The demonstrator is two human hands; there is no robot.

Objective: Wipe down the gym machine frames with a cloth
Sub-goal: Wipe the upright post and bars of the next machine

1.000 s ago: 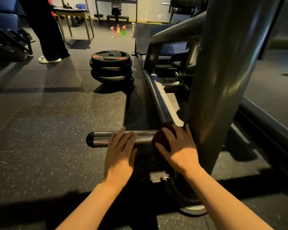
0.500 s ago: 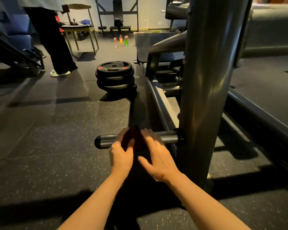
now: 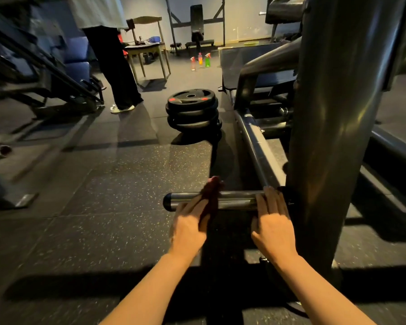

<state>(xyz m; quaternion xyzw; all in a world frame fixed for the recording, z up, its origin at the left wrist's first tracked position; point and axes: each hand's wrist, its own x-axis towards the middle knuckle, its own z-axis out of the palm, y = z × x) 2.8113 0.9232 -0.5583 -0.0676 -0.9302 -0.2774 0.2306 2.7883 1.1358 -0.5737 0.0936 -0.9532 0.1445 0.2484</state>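
A short chrome peg [image 3: 237, 201] sticks out leftward from the wide grey upright post [image 3: 333, 113] of the gym machine. A dark red cloth [image 3: 212, 193] is draped over the middle of the peg. My left hand [image 3: 189, 227] holds the cloth from the near side, pinching it between thumb and fingers. My right hand [image 3: 274, 227] lies on the peg's right end beside the post, fingers straight over the bar and holding nothing. A low frame rail [image 3: 256, 146] runs away from the peg along the floor.
A stack of black weight plates [image 3: 192, 109] sits on the rubber floor just beyond the peg. A person [image 3: 117, 66] stands farther back left near a small table [image 3: 148, 48]. Three spray bottles [image 3: 200, 61] stand on the floor behind. Another machine frame [image 3: 45, 73] fills the far left.
The cloth went from under my right hand to my left hand and slid left along the peg. My right hand moved back right, to the peg's end by the post.
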